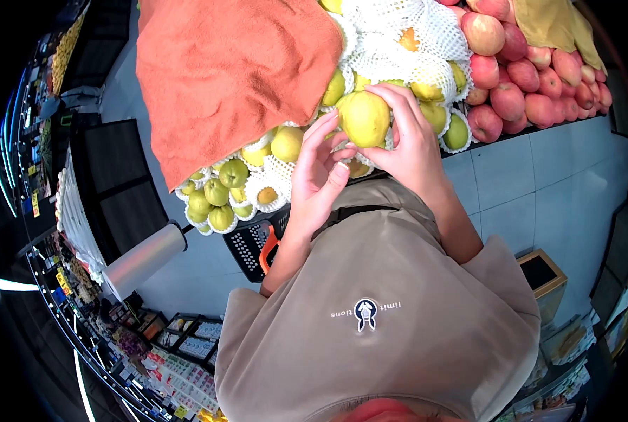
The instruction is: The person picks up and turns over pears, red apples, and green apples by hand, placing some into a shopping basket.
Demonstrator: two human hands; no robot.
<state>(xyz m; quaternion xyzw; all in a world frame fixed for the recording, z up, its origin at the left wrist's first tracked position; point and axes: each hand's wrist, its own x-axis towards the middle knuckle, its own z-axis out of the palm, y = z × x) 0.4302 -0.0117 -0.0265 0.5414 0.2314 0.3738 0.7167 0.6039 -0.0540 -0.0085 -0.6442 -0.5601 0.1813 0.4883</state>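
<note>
A yellow-green pear [365, 119] is in my right hand [413, 144], between the thumb below and the fingers above. My left hand [319, 165] is beside the pear's left side, fingers curled and parted from the thumb, with nothing in its grasp; its fingertips are close to the fruit. Around and beyond both hands lie pears in white foam nets [433, 70]. Left of them, an orange-red cloth [236, 77] covers part of the pile. Several green pears [215, 191] show below the cloth's edge.
Red apples [507, 100] are piled at the right, partly under a yellow cloth [556, 28]. A black basket [247, 250] with an orange handle is below the left forearm. A roll of clear plastic [145, 260] is at the lower left. A wooden box [542, 273] stands at the right.
</note>
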